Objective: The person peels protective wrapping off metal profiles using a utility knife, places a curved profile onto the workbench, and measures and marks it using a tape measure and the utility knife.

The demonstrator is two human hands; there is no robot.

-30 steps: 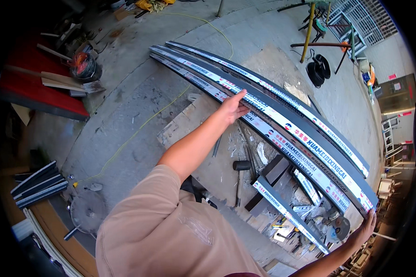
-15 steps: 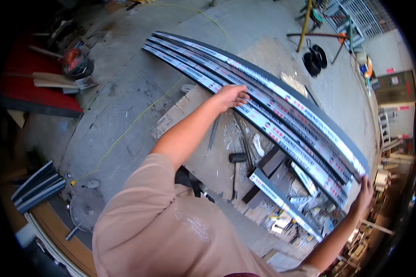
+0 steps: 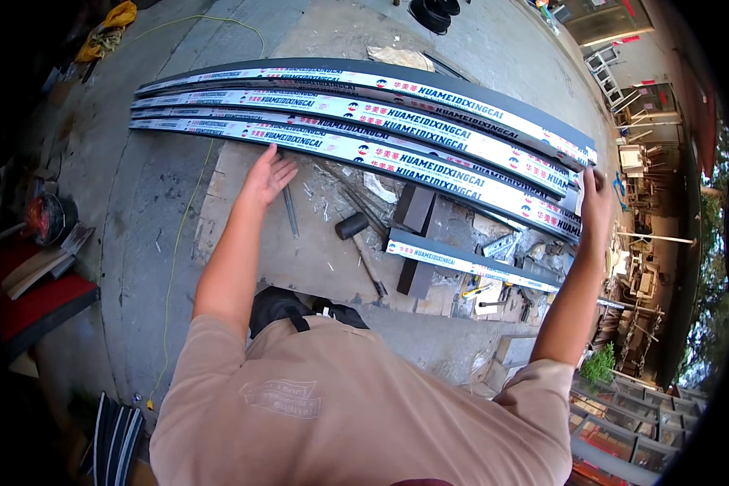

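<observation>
Several long dark grey metal profiles (image 3: 324, 104), wrapped in white printed film, lie side by side across the work table (image 3: 316, 263). Just off the near edge of the closest profile is my left hand (image 3: 268, 176), its palm turned up and fingers spread, holding nothing. At the right ends, my right hand (image 3: 596, 194) has its fingers curled over the end of the farthest profile. A shorter filmed profile (image 3: 470, 265) rests nearer to me, across dark blocks (image 3: 414, 208). A black-headed mallet (image 3: 353, 226) lies to the left of those blocks.
Thin metal rods (image 3: 290, 212), scraps and small hand tools (image 3: 488, 298) are scattered over the table. A yellow cord (image 3: 178, 275) runs along the floor at left. A red padded bench (image 3: 44, 308) stands farther left, and wooden pieces (image 3: 644, 279) are piled at far right.
My left hand has come off the near profile toward me and opened. My right hand stays at the right ends. The view has turned, so the profiles appear more level.
</observation>
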